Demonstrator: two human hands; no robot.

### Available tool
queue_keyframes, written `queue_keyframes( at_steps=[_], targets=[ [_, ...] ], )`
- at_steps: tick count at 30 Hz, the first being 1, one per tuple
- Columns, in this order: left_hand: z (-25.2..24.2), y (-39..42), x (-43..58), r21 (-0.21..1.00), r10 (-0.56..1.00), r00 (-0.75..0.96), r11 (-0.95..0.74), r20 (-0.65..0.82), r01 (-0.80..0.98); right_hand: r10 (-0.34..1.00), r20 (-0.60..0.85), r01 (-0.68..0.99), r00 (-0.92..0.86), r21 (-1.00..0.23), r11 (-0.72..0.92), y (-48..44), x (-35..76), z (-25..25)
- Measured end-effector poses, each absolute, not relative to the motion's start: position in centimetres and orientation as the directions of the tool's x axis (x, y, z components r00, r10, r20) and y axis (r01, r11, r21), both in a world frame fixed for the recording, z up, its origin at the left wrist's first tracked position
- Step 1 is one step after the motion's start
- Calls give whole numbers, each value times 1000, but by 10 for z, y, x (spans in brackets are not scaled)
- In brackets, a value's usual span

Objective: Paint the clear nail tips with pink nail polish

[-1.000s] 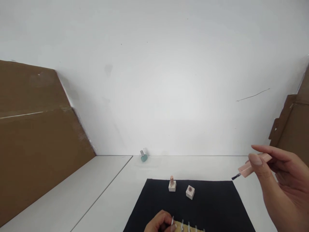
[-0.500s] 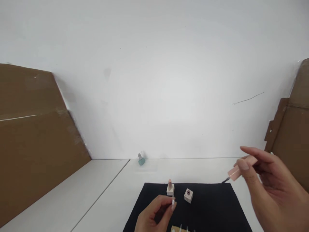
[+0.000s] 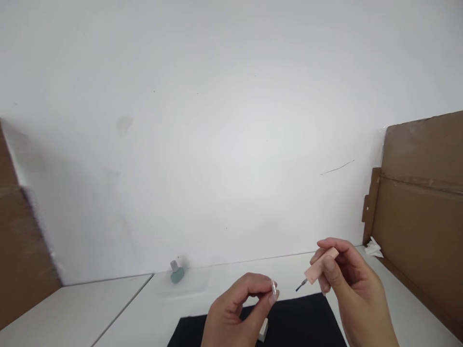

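Observation:
My left hand (image 3: 240, 308) pinches a small, clear, shiny false nail (image 3: 274, 287) between thumb and fingertips. To its right, my right hand (image 3: 352, 289) grips the pale pink cap of a nail polish brush (image 3: 321, 265). The dark bristles point down and left toward the false nail, with a gap between them. Below my left fingers, part of a pale nail polish bottle (image 3: 264, 330) shows on the black mat (image 3: 300, 318); the rest is hidden by the hand.
A teal nail polish bottle (image 3: 177, 274) with a grey cap stands at the back left near the white wall. Cardboard panels (image 3: 419, 221) close off both sides. A crumpled white tissue (image 3: 374, 247) lies in the back right corner of the white table (image 3: 123, 313).
My right hand has brought the brush left, closer to the false nail. My left hand has risen slightly. The view has shifted right and up, so less of the mat shows.

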State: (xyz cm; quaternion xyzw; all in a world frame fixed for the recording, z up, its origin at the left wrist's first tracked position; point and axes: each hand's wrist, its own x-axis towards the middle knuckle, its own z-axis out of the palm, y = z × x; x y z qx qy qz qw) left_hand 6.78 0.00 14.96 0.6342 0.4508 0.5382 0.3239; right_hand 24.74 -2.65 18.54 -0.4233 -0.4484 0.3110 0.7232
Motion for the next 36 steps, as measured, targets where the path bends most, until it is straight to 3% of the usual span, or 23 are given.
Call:
queue_keyframes(
  at_steps=[9,18,27,36],
  targets=[
    [148,17,50,914,941,116,-336,317,226,905,239,-197,352,-926,321,-13,248,181],
    [144,29,42,901,927,137,-372,349,223,887,292,-70,358,-939,337,1,259,166],
    [143,28,44,912,938,151,-339,311,230,943,237,-202,235,-937,286,-1,255,171],
    [144,25,44,880,913,182,-403,366,251,881,386,62,275,-921,384,-13,247,179]
  ],
)
